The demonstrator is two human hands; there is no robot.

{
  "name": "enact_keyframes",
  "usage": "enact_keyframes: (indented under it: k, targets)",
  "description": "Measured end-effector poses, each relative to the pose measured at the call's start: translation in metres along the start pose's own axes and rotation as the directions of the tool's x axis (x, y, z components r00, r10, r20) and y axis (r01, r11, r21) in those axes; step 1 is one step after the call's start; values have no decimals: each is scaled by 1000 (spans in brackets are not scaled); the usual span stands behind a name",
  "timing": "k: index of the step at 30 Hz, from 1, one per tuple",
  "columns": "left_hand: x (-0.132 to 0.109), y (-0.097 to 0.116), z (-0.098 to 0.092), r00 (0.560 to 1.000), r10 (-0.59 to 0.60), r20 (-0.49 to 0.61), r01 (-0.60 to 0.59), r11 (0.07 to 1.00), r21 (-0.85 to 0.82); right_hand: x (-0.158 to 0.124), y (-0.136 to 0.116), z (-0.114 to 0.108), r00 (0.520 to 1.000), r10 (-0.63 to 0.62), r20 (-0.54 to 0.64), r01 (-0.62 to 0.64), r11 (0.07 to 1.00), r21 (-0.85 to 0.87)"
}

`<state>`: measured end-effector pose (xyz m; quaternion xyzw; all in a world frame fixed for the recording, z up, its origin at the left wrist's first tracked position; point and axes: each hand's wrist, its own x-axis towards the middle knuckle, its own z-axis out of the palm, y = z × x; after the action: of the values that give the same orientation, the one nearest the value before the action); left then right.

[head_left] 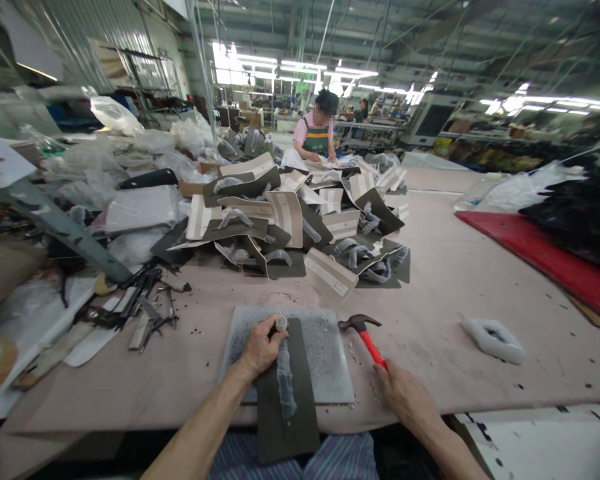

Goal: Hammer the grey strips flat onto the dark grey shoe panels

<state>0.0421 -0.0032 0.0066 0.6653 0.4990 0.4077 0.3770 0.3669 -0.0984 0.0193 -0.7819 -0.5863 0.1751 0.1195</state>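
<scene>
My left hand is closed around a small metal punch, held upright at the far end of a dark flat piece with a grey strip along it. That piece lies on a grey pitted cutting board at the table's near edge. My right hand grips the red handle of a hammer, whose black head hangs just right of the board, above the table.
A big heap of dark and cream flat pieces fills the table's middle. Black offcuts and tools lie at left, a white moulded part at right, a red sheet beyond. A person in a green apron works at the far end.
</scene>
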Motion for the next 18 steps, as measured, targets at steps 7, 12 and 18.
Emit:
enact_keyframes:
  k: [7, 12, 18]
  targets:
    - [1, -3, 3, 999, -32, -30, 30, 997, -67, -38, -151, 29, 902, -423, -83, 431, 889, 153]
    - [4, -9, -3, 940, -202, -276, 163, 974, -156, -58, -214, 71, 913, -390, 120, 389, 921, 37]
    - [9, -12, -8, 761, -334, -556, 214, 938, -271, -2, -181, -3, 982, 48, -184, 120, 594, 796]
